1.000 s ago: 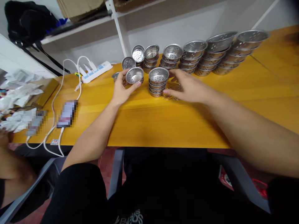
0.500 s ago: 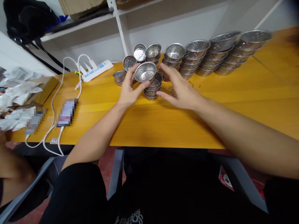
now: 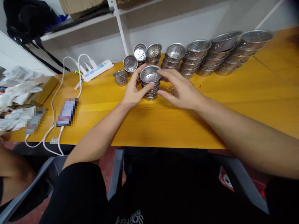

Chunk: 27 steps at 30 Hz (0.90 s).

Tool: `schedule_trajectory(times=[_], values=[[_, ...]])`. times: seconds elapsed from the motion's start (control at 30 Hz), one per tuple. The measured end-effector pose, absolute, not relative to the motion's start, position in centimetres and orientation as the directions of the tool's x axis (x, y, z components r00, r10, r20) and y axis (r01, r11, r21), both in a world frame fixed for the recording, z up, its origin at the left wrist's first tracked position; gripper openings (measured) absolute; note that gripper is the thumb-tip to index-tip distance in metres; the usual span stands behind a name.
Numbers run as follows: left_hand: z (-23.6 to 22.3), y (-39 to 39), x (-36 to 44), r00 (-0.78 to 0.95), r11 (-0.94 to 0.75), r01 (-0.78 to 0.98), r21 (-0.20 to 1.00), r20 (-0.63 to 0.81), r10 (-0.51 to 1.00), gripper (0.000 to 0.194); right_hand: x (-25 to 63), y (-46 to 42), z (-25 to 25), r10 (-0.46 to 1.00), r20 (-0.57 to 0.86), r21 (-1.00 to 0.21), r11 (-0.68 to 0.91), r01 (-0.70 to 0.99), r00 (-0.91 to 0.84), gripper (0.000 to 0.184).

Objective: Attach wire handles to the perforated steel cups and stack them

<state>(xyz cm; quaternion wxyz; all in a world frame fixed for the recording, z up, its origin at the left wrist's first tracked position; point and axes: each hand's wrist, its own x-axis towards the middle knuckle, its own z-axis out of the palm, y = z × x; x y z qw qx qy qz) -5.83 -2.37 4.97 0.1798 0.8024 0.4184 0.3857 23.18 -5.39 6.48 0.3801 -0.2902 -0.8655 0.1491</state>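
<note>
A perforated stainless-steel cup (image 3: 150, 75) sits at the top of a short stack of like cups (image 3: 150, 97) on the table. Gripping its left side is my left hand (image 3: 133, 92), thumb in front and fingers behind. My right hand (image 3: 181, 88) is at the stack's right side, its thumb and fingers apart, with the fingertips close to or touching the top cup's rim. Thin wire pieces (image 3: 173, 91) lie partly hidden behind that hand. A small two-cup stack (image 3: 120, 77) stands to the left.
Along the back stand several taller stacks of perforated cups (image 3: 198, 49). At left are a power strip (image 3: 98, 71), a phone (image 3: 67, 112) on a white cable, and plastic bags (image 3: 16, 119). Another person's arm (image 3: 16, 158) shows at the left edge.
My left hand has carried the cup rightward and lowered it onto the stack. The stack has shifted slightly left, and my right hand has moved left alongside it.
</note>
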Motion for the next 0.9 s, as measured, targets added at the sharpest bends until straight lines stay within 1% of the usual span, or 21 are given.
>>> schedule_trajectory(times=[0.2,0.4,0.5,0.57,0.6,0.67,0.73,0.8,0.83,0.9], values=[[4.9,-1.8,-6.0,0.359,-0.583,0.516,0.627,0.460,0.812,0.114,23.1,-5.2,6.4,0.614,0.560,-0.479,0.788,0.387,-0.557,0.093],[4.5,-0.8,-6.0,0.314,-0.586,0.521,0.621,0.499,0.808,0.113,22.9,-4.3,5.3,0.620,0.535,-0.476,0.783,0.401,-0.574,0.110],[3.6,-0.1,-6.8,0.256,-0.523,0.573,0.632,0.468,0.846,0.120,22.9,-4.1,4.5,0.609,0.548,-0.457,0.792,0.405,-0.573,0.114],[2.7,0.7,-7.6,0.190,-0.454,0.599,0.660,0.433,0.881,0.122,22.9,-4.1,4.2,0.597,0.558,-0.444,0.802,0.400,-0.576,0.108],[2.2,1.1,-8.0,0.156,-0.422,0.599,0.680,0.419,0.895,0.117,23.0,-4.1,4.0,0.588,0.559,-0.438,0.808,0.394,-0.585,0.102],[1.3,2.0,-8.7,0.115,-0.391,0.578,0.716,0.402,0.908,0.098,23.0,-4.0,3.8,0.564,0.548,-0.426,0.824,0.374,-0.617,0.091],[0.4,2.5,-8.9,0.139,-0.419,0.526,0.740,0.411,0.901,0.071,23.0,-3.9,3.6,0.544,0.526,-0.424,0.834,0.352,-0.654,0.084],[-0.1,2.6,-8.7,0.203,-0.495,0.451,0.743,0.455,0.867,0.051,23.1,-3.6,3.4,0.535,0.500,-0.426,0.837,0.345,-0.681,0.083],[-0.2,2.4,-8.5,0.235,-0.538,0.415,0.733,0.485,0.842,0.045,23.1,-3.5,3.3,0.535,0.489,-0.425,0.836,0.348,-0.689,0.083],[0.1,2.0,-8.3,0.278,-0.608,0.380,0.697,0.541,0.794,0.042,23.3,-3.3,3.2,0.544,0.474,-0.426,0.830,0.360,-0.692,0.082]])
